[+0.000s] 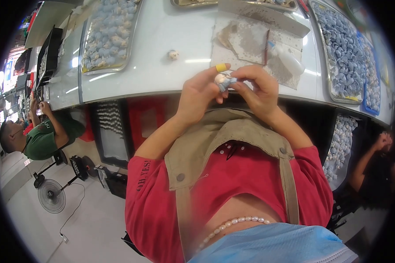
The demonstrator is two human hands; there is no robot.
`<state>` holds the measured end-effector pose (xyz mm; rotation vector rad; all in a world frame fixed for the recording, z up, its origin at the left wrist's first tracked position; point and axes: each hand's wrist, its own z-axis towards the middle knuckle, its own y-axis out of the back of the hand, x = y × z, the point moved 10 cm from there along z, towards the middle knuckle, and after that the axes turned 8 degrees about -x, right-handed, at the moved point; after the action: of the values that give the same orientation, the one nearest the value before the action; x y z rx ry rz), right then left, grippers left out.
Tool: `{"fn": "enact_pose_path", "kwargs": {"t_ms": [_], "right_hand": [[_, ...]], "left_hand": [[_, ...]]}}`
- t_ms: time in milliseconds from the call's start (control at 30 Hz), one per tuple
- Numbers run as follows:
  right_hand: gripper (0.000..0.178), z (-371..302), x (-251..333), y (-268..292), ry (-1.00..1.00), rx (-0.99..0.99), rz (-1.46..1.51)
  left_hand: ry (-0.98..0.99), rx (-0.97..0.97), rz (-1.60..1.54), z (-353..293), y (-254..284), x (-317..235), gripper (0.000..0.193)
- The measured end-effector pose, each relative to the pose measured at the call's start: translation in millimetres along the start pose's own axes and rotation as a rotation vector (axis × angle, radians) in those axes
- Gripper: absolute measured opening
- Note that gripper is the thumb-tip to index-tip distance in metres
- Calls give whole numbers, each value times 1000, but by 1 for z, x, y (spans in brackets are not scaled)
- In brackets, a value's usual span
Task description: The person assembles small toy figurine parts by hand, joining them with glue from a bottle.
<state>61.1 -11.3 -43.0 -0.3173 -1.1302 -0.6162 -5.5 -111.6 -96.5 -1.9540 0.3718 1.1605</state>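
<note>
Just over the table's near edge, my left hand (196, 95) grips a small cream and blue-grey figurine (222, 79) between thumb and fingers. One of its fingertips wears a yellow wrap (221, 67). From the other side, my right hand (261, 90) pinches the figurine's blue-grey part with thumb and index finger. Whether that part is a separate piece I cannot tell. A loose small cream round piece (174, 55) lies on the white tabletop, beyond my left hand. Past my right hand, a white squeeze bottle (287, 58) rests on its side on stained cardboard (254, 23), close to a thin brown stick (266, 47).
A metal tray (129, 51) of blue and cream pieces stands at left. Another tray (336, 97) full of blue-grey pieces is at right, beside a blue tray (371, 108). A co-worker (48, 136) sits at left near a fan (52, 196); another person's arm (368, 160) shows at right.
</note>
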Motion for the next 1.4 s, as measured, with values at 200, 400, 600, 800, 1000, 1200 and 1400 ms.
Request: {"fn": "enact_pose_path", "kwargs": {"t_ms": [200, 400, 600, 800, 1000, 1200, 1400], "right_hand": [[20, -8, -8, -4, -56, 60, 20], [19, -7, -8, -7, -89, 123, 57], [18, -9, -2, -13, -141, 174, 105], [14, -7, -13, -16, -376, 290, 301], [14, 0, -16, -11, -431, 309, 26], [15, 10, 7, -14, -155, 331, -220], [13, 9, 7, -14, -129, 376, -301]], "left_hand": [[-17, 67, 216, -6, 0, -1, 42], [51, 123, 178, -5, 2, -3, 38], [114, 138, 185, -6, 1, -3, 55], [161, 189, 38, -9, -2, -4, 31], [99, 155, 176, -8, 2, -1, 30], [80, 86, 168, -9, 4, 3, 44], [-94, 157, 351, -10, 0, 0, 50]]}}
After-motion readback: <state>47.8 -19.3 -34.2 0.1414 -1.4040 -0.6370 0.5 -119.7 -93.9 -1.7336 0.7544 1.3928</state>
